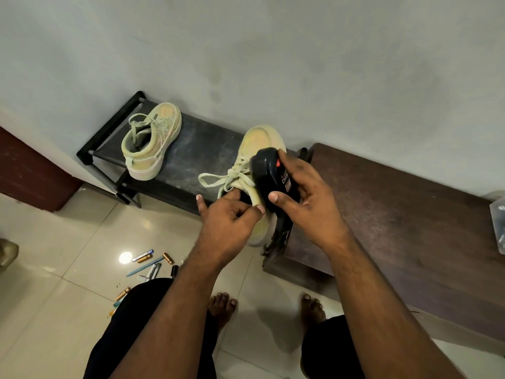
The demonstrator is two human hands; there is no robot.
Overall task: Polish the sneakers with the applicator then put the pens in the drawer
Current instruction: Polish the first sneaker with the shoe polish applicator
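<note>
While left grip [232, 214] holds sneaker [257, 149] toe-away, right grip [303, 192] clasps applicator [269, 173] lengthwise

1. both forearms bare, no sleeves showing, no watch or rings on the hands [226, 217]
2. black shorts [142, 324] covering the legs
3. barefoot, toes [222, 299] showing on the floor tiles

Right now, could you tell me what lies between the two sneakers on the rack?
Only the rack's bare dark top separates the far sneaker from the held sneaker, per the head view.
</note>
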